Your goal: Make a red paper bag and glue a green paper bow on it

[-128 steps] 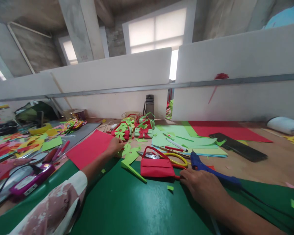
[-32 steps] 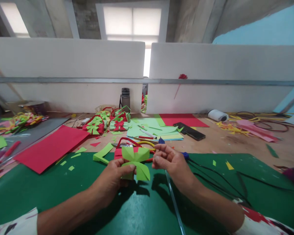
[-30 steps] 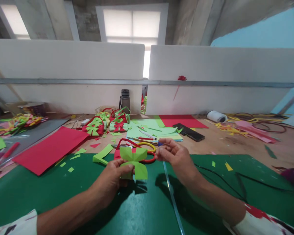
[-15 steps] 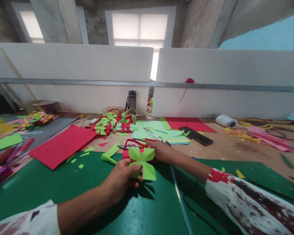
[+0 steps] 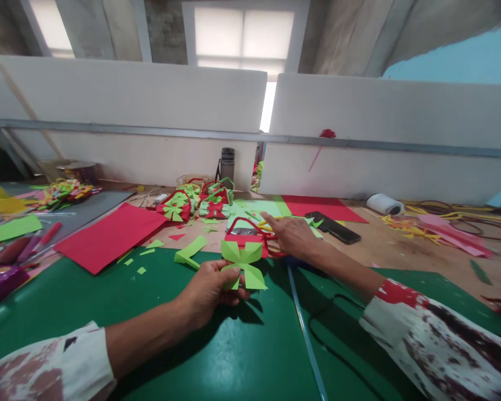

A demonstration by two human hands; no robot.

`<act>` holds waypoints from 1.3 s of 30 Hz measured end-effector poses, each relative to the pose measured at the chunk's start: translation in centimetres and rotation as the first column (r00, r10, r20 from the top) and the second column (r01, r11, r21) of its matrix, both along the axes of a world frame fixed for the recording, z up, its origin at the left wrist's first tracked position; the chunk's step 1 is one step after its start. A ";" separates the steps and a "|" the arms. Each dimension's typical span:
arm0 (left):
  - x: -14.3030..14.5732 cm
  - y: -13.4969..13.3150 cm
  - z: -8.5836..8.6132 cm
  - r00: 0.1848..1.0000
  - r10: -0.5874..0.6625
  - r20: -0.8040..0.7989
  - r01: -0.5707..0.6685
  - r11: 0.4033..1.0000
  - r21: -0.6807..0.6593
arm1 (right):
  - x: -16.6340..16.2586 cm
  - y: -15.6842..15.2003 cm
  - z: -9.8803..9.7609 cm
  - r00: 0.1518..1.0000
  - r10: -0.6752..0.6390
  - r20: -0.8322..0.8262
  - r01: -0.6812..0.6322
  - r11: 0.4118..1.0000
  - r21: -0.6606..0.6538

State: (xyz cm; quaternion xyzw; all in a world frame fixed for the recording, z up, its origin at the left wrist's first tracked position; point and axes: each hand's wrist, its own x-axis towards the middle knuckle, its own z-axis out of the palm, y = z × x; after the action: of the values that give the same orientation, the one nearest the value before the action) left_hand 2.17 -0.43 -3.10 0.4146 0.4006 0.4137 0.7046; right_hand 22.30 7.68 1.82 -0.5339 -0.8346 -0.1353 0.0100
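Observation:
My left hand (image 5: 215,292) pinches a bright green paper cutout (image 5: 242,259) with four flared lobes, like a bow or butterfly, held above the green mat (image 5: 171,356). Just behind the cutout is a small red paper bag (image 5: 237,238) with a looped handle. My right hand (image 5: 294,236) is closed beside red loops (image 5: 272,248) that look like scissors handles. A yellow piece (image 5: 270,226) shows by its fingers; what they grip is hidden. Below that hand lies a blue object (image 5: 291,260), partly covered, with a long clear stick (image 5: 304,328) running toward me.
Small decorated paper bags (image 5: 217,207) cluster at the back, beside a dark bottle (image 5: 227,162). Red sheet (image 5: 112,236) and folded green strip (image 5: 191,253) lie left. A phone (image 5: 334,227) and white roll (image 5: 384,204) lie right. A black cord (image 5: 338,359) crosses the mat.
My right hand has moved right and away from the red bag, uncovering the red loops. My left hand still holds the green cutout. The view has shifted slightly.

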 end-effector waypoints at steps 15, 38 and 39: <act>0.0 0.1 -0.1 0.998 0.006 0.056 -0.005 0.999 -0.034 | 3.6 -0.9 0.3 0.630 -0.333 -0.701 0.040 0.916 -0.399; -0.3 0.8 -0.1 0.998 0.045 0.046 -0.044 0.999 -0.032 | 2.2 -5.8 -2.2 0.036 -0.315 -0.949 -0.413 0.860 -0.301; -0.3 0.8 0.0 0.998 0.048 0.042 -0.046 0.999 -0.029 | 2.1 -6.1 -2.0 0.083 -0.279 -0.957 -0.380 0.879 -0.289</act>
State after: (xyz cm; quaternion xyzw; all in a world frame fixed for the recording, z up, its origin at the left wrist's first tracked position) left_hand 1.83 0.34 -3.10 0.3863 0.4006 0.4334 0.7088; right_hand 24.43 1.56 -0.15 -0.4343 -0.6253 0.4707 0.4460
